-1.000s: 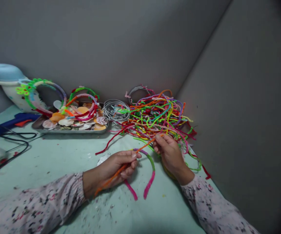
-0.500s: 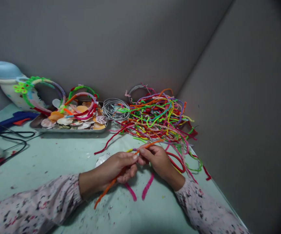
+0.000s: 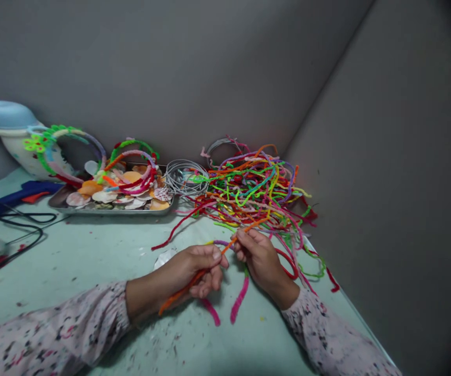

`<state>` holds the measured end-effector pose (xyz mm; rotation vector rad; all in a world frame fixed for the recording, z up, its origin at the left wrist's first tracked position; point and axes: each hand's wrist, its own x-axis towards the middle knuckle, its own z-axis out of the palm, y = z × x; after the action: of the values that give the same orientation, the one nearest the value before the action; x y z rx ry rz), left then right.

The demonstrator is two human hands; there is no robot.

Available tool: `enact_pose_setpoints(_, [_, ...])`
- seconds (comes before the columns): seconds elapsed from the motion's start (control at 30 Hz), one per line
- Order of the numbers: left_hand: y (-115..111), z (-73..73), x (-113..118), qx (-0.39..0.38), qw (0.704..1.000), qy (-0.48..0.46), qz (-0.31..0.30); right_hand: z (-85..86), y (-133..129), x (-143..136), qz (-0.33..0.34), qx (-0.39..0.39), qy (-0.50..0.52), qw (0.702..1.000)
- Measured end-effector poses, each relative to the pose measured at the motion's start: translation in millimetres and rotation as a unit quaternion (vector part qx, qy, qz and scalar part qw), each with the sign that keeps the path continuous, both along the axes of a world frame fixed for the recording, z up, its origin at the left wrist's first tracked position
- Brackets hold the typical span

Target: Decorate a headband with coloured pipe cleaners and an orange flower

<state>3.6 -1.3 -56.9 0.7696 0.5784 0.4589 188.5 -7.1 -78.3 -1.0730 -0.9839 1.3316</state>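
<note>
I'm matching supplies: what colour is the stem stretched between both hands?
The stem is orange, seen best in the head view.

Small craft workspace, set in corner between plain gray walls (image 3: 398, 172). Pale green table (image 3: 111, 250) marked with specks and scraps. Heaped on it: tangle of bright fuzzy craft stems (image 3: 257, 180). Beside heap, coil of gray wire (image 3: 187, 177). Metal tray (image 3: 111, 211) full of seashells (image 3: 105, 196); colorful fuzzy-wrapped hoops (image 3: 135, 154); blue tool (image 3: 18, 196) near black cord (image 3: 33, 224).
</note>
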Motion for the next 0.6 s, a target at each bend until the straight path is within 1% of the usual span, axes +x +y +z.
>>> enact_pose_setpoints(0.1, [-1.7,4.5,-0.8,-0.023,0.999,-0.032,-0.03,1.9,0.2,-0.9,0.013,-0.025,0.064,0.998])
enact_pose_setpoints(0.17, [-3.1,5.6,-0.9,-0.036,0.998,-0.047,-0.031,3.5,0.5,0.3,0.021,-0.031,0.077,0.996])
enact_pose_setpoints(0.27, [-4.2,4.0,-0.2,-0.047,0.998,-0.037,-0.014,3.5,2.5,4.7,0.025,-0.023,0.051,0.998])
enact_pose_setpoints(0.4, [-2.2,2.5,0.2,-0.053,0.998,0.012,0.019,-0.8,6.1,10.0,-0.023,0.0,0.028,0.999])
enact_pose_setpoints(0.47, [-0.8,3.3,0.1,-0.055,0.998,0.023,0.034,-3.0,6.7,10.5,-0.037,0.009,0.018,0.999])
enact_pose_setpoints(0.53, [0.0,4.2,0.0,-0.053,0.997,0.026,0.045,-4.0,5.6,9.6,-0.022,0.02,-0.004,1.0])
enact_pose_setpoints(0.6, [-0.2,4.7,0.1,-0.05,0.997,0.028,0.049,-3.5,3.4,7.7,0.013,0.028,-0.034,0.999])
